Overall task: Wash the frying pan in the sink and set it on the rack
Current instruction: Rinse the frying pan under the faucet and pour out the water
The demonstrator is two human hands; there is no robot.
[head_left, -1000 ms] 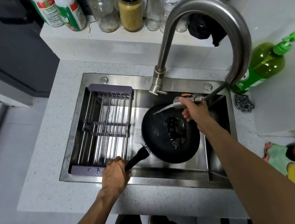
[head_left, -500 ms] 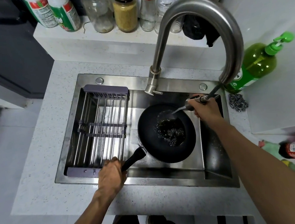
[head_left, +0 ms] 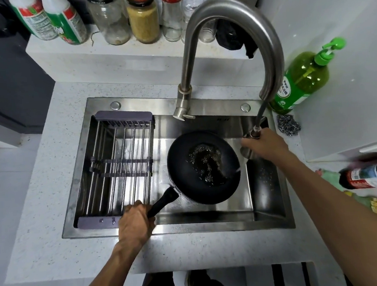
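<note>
Pan [head_left: 204, 166] handle clamped in left hand [head_left: 135, 223] fingers; right hand [head_left: 265, 144] fingers wrap the sprayer [head_left: 248, 150].

Labels on the bottles [head_left: 300, 84] are too blurred to read.

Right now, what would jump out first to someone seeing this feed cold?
The black frying pan in the middle of the steel sink, with water pooled inside. The left hand grips its handle at the sink's near edge, while the right hand holds the pull-out spray head at the pan's right rim. The tall curved faucet arches overhead, and the rack fills the sink's left side.
</note>
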